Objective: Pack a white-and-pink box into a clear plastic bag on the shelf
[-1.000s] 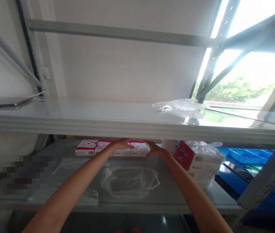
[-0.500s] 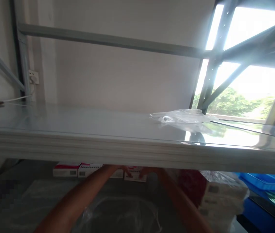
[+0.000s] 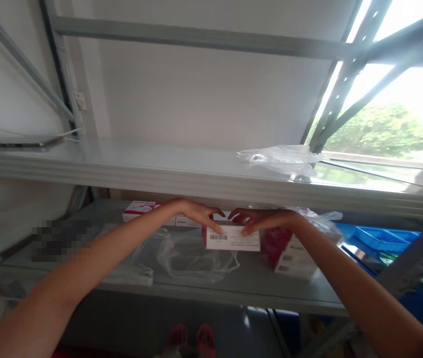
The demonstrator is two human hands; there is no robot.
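Both hands, left hand and right hand, pinch one carton with closed fingers above the shelf; light fingertip grip risks dropping it.

Grey metal rack, two levels in view. The upper shelf carries a crumpled clear plastic bag toward its right end and a flat dark device with a white cable at far left. Down on the lower shelf there's a row of white-and-pink boxes along the back, limp clear plastic bags spread across the middle, and a stack of red-and-white boxes in plastic wrap on the right, beside a blue tray
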